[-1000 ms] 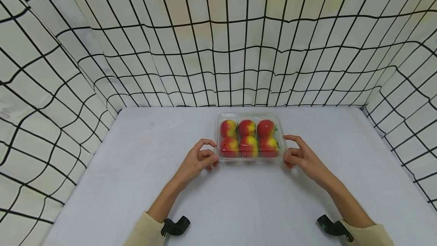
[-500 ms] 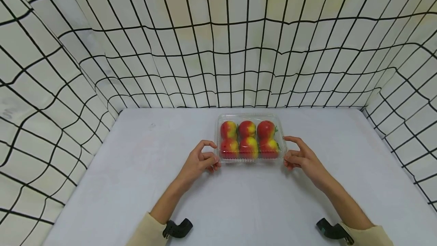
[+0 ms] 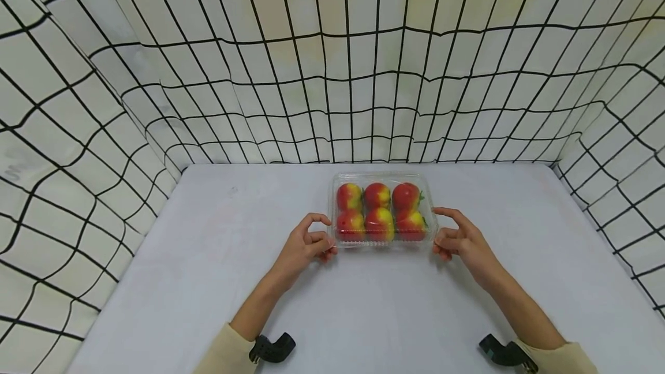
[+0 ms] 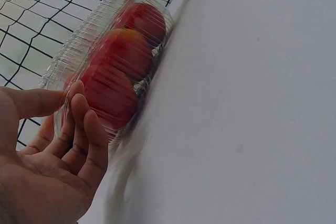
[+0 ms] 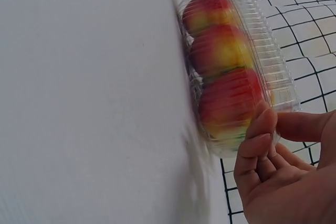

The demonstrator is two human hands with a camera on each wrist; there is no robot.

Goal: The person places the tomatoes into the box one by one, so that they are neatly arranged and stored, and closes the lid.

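Note:
A clear plastic clamshell box (image 3: 383, 177) with a hinged-looking ribbed lid sits on the white table, its lid down. Inside, red-and-yellow fruits (image 3: 378, 224) that look like apples lie in two rows, some with bits of green. My left hand (image 3: 303, 249) pinches the box's near left corner between thumb and fingers. At the near right corner my right hand (image 3: 464, 244) pinches the rim the same way. Both wrist views show thumb and curled fingers on the rim of the box (image 4: 79, 51), and the fruits (image 5: 231, 100) through its wall. The far side is hidden there.
The white table (image 3: 208, 235) runs back to white walls covered with a black grid net (image 3: 374, 79). Similar netting stands at left and right. On each wrist sits a black camera mount (image 3: 272, 348) over a beige sleeve (image 3: 228, 351).
Almost nothing differs. The view tilts very slightly, and both hands keep their pinch on the box corners, with the box in the same place.

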